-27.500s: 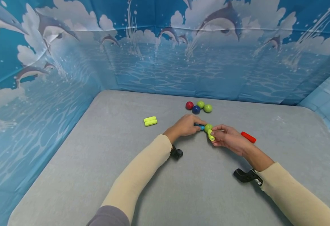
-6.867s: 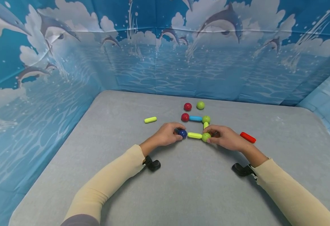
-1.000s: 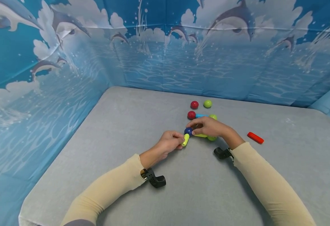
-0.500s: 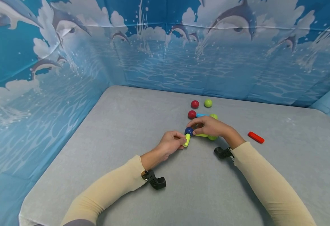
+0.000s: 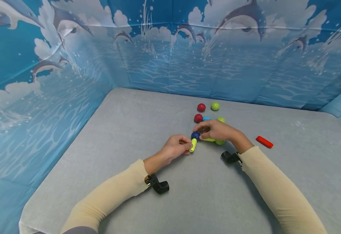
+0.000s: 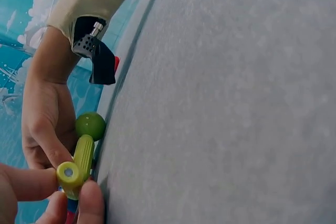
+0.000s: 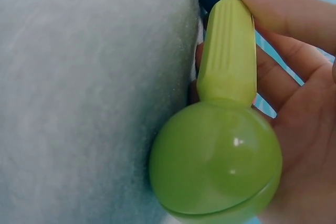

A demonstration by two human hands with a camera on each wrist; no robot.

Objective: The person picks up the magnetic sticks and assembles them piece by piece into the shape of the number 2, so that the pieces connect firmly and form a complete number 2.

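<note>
In the head view my left hand (image 5: 176, 148) pinches a yellow-green toy rod (image 5: 193, 145) between thumb and fingers. Its far end meets a dark blue ball (image 5: 195, 136), which my right hand (image 5: 217, 130) grips. From that ball a second yellow rod (image 7: 228, 51) runs to a green ball (image 7: 215, 161), seen large in the right wrist view. Behind the right hand are another green ball (image 5: 221, 120), a light blue rod (image 5: 207, 119) and a red ball (image 5: 198, 118) in line. The left wrist view shows a small grey disc in the pinched rod's end (image 6: 69, 173).
Beyond the joined pieces lie a loose red ball (image 5: 201, 107) and a loose green ball (image 5: 215, 106). A red rod (image 5: 264, 142) rests right of the right hand on the grey table (image 5: 123, 136). A blue dolphin-print curtain (image 5: 170, 71) stands along the table's back.
Over the last second, hands and pieces hardly move. Since 6.9 seconds ago, the right hand has shifted from the green ball to the blue one, and the left hand has taken up the lone yellow rod.
</note>
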